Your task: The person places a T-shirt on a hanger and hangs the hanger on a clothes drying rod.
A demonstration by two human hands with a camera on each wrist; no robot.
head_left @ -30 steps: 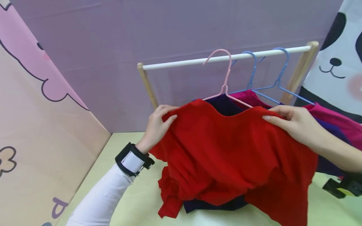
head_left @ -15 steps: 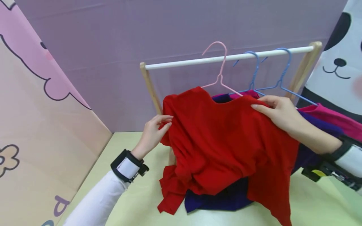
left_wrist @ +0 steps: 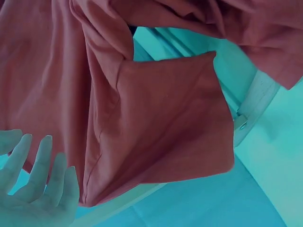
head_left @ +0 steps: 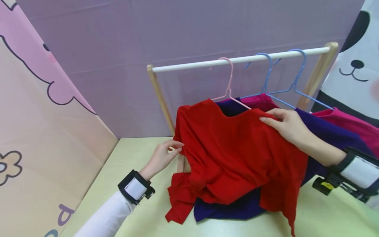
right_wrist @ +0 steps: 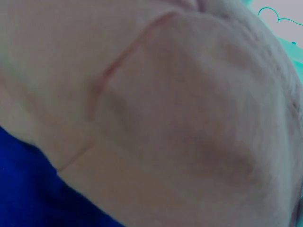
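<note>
A red long-sleeved top hangs on a pink wire hanger, whose hook sits over the white rail. At the garment's right shoulder my right hand pinches the cloth, thumb in front and the other fingers partly hidden. My left hand is beside the left sleeve, fingertips at the cloth's edge. In the left wrist view the fingers of that hand are spread loosely and hold nothing, close to the red cloth. A blurred close surface fills most of the right wrist view.
Two blue hangers carry magenta and dark purple garments at the right of the rail. Wooden posts support the rail's ends. Dark purple cloth lies low behind the red top, over the pale yellow tabletop.
The pink hanger rises and shifts left, then drops so its hook sits on the rail. My left hand has released the shoulder and moved down. The right hand has moved left, still pinching.
</note>
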